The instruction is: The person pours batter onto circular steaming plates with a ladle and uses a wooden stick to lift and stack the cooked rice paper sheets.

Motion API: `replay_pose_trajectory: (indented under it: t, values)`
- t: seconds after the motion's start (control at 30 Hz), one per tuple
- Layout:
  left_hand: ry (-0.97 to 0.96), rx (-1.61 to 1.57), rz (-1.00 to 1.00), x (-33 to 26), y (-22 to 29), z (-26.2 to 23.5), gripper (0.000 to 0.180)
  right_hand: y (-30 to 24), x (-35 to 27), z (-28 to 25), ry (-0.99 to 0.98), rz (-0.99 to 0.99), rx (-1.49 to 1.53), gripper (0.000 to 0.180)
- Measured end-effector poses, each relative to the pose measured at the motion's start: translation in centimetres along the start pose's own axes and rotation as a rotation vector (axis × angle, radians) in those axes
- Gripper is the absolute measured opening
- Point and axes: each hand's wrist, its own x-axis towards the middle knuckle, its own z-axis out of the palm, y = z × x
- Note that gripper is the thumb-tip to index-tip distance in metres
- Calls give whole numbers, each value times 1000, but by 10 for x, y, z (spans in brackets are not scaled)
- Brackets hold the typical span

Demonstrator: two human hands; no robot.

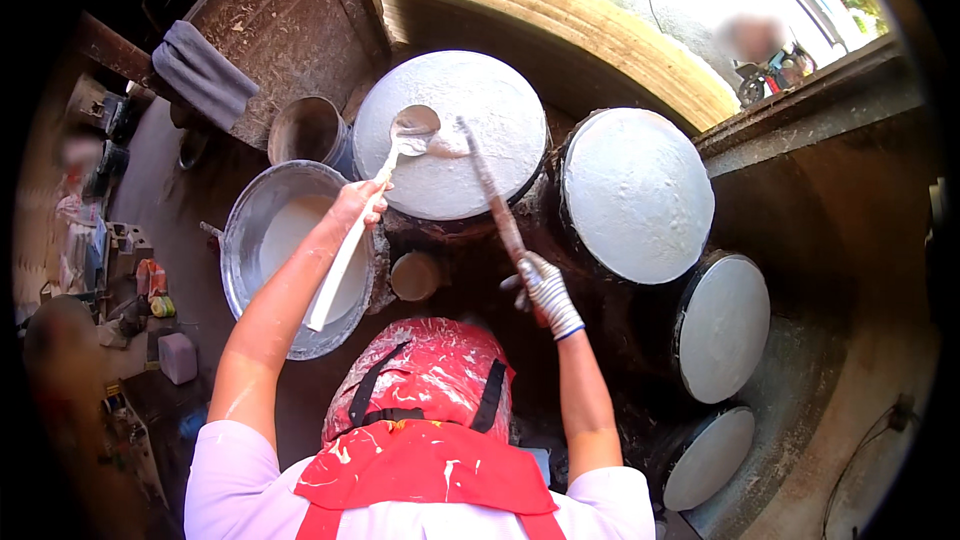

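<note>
Near me, my right hand (541,285), in a striped glove, has its fingers wrapped around a long stick (492,192). My left hand (358,202) is closed on the white ladle (375,190) handle. Farther away, the ladle bowl and the stick tip meet on the round batter-covered griddle (450,135). The metal basin (290,250) sits under my left forearm.

small packages crowd the cluttered shelf (110,270) at far left: an orange-red packet (152,278) and a pale pink block-shaped pack (178,357). they are too blurred to tell further.
</note>
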Motion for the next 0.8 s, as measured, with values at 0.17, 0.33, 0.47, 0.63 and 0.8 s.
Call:
replay_pose_trajectory:
  t: [0.17,0.33,0.47,0.63,0.8]
  values:
    - [-58,-375,-134,-14,-17,33,27,29,16,107,41,-124,150,45]
    - [-412,-1025,-282,-29,16,53,25,60,4,156,416,-579,-796,52]
    - [-597,-1077,75,-42,58,5,37,99,-47,139,416,-467,-632,49]
    - [-709,-1056,148,-29,62,-53,34,54,3,126,746,-602,-893,37]
    - [-680,-1085,158,-57,24,-91,34,38,38,165,558,-380,-1004,38]
